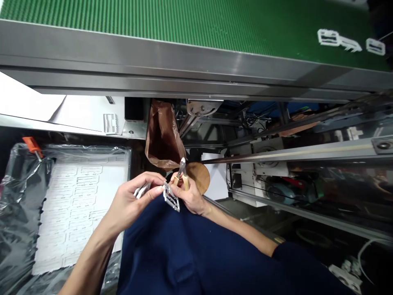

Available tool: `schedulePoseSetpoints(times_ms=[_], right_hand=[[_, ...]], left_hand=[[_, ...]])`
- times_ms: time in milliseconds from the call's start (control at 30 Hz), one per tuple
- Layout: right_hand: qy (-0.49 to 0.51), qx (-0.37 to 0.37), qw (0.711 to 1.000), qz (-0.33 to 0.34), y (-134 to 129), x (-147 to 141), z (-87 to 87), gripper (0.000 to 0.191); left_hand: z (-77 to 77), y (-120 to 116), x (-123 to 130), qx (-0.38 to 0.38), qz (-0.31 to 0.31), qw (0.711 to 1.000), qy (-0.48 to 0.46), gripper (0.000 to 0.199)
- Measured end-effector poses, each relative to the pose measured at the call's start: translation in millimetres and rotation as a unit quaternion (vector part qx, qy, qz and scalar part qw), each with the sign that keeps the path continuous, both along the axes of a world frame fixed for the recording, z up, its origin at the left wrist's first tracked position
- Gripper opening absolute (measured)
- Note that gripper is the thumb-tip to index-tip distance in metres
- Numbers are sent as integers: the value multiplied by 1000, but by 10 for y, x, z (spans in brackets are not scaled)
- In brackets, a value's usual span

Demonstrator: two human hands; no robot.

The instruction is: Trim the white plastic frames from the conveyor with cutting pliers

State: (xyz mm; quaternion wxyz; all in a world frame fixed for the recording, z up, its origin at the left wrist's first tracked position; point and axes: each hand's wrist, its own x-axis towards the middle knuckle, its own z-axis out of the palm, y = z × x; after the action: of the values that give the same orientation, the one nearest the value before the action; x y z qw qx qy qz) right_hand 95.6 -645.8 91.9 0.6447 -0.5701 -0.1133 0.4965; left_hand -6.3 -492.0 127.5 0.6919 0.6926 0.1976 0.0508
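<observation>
My left hand (133, 200) pinches a white plastic frame part (171, 198) between thumb and fingertips. More white plastic pieces (142, 190) sit tucked in the same hand, partly hidden by its fingers. My right hand (194, 197) is closed around a pair of side cutters (183, 169) with pale yellow handles, jaws pointing up and away from me. Its thumb and fingertips also touch the upper edge of the frame part. Both hands are close together over my dark blue clothing.
A green ribbed conveyor belt (172, 18) with a metal side rail (153, 53) crosses ahead; white parts (330, 37) lie at its right. Below it stands a brown plastic-lined bin (150, 141). At left, a plastic-lined box (127, 164) holds rows of white parts. Metal beams (301, 153) run right.
</observation>
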Motion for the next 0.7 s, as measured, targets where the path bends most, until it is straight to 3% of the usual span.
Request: schedulePoseSetpoints(times_ms=[333, 533, 700], right_hand=[[-110, -44, 990, 80, -99, -88, 76, 19], [-158, -71, 982, 73, -95, -125, 119, 16], [-185, -91, 968, 146, -120, -89, 174, 16]], left_hand=[[26, -115, -193, 67, -41, 997, -22, 8], [-97, -132, -251, 7, 1, 1000, 15, 12], [-87, -169, -315, 7, -8, 1000, 14, 11]])
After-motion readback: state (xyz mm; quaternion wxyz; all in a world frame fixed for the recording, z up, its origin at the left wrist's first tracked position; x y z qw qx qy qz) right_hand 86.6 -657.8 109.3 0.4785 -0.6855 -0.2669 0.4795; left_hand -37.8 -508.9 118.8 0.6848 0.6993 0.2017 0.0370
